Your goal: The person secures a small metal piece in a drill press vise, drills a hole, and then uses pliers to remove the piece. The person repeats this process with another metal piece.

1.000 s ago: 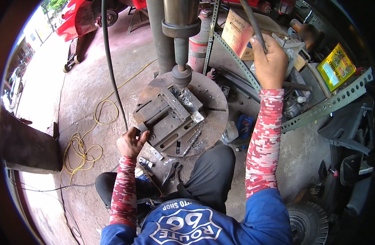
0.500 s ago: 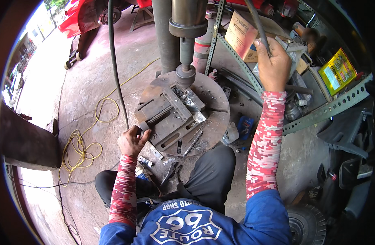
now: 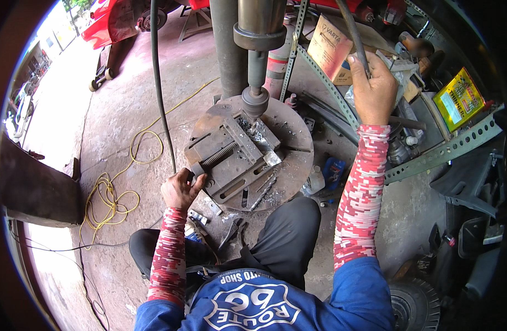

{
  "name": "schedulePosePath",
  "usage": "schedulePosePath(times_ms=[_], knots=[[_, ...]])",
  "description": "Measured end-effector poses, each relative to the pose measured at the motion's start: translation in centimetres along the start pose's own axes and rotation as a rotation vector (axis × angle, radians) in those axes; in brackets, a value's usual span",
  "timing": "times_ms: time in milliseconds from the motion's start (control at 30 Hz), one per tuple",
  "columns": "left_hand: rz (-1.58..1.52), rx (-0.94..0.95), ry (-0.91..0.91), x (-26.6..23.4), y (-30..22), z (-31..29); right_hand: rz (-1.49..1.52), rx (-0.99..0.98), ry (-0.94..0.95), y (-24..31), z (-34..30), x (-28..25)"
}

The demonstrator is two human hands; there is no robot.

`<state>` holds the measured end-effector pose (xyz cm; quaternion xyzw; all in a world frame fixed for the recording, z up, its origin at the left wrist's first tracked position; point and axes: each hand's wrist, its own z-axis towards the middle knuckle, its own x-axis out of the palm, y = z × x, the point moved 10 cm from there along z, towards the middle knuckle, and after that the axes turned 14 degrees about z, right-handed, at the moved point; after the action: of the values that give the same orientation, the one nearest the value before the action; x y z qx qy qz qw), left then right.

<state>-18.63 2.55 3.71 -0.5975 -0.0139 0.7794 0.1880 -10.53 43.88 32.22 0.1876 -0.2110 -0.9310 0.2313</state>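
My left hand point(image 3: 179, 189) grips the dark screw end of a machine vise point(image 3: 245, 170). The vise sits on the round steel table point(image 3: 295, 175) of a drill press. Shiny shavings and a silvery metal piece point(image 3: 271, 158) lie at its far jaw. Directly above, the drill chuck point(image 3: 255, 101) hangs low on its spindle; its bit's tip is hard to make out. Up on the right, my right hand point(image 3: 373, 91) is closed around the press's feed lever point(image 3: 352, 33), thumb along the bar. A loose drill bit point(image 3: 263, 193) rests on the table's near side.
A black cable point(image 3: 158, 71) hangs down near my left hand. A yellow cord point(image 3: 107, 204) is coiled on the floor at left. On the right stand a perforated metal rack point(image 3: 446, 153), a cardboard box point(image 3: 328, 48) and a yellow can point(image 3: 459, 99). Pliers point(image 3: 231, 233) lie below the table.
The view has shifted slightly. Both hands keep their holds on the vise screw end and the feed lever, with no clear movement of the chuck or vise.
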Motion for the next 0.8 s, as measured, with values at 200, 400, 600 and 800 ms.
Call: schedulePosePath(times_ms=[200, 400, 600, 800], knots=[[0.015, 0.000, 0.005, 0.20, 0.08, 0.07, -0.003, 0.033, 0.012, 0.07, -0.08, 0.13], [-0.014, 0.046, -0.075, -0.10, -0.10, 0.02, 0.016, 0.025, 0.008, -0.05, -0.05, 0.10], [-0.031, 0.049, -0.073, -0.12, -0.07, 0.07, 0.009, 0.018, 0.011, -0.13, -0.07, 0.13], [-0.016, 0.046, -0.069, -0.16, -0.15, 0.18, 0.005, 0.018, 0.012, -0.26, -0.12, 0.17]])
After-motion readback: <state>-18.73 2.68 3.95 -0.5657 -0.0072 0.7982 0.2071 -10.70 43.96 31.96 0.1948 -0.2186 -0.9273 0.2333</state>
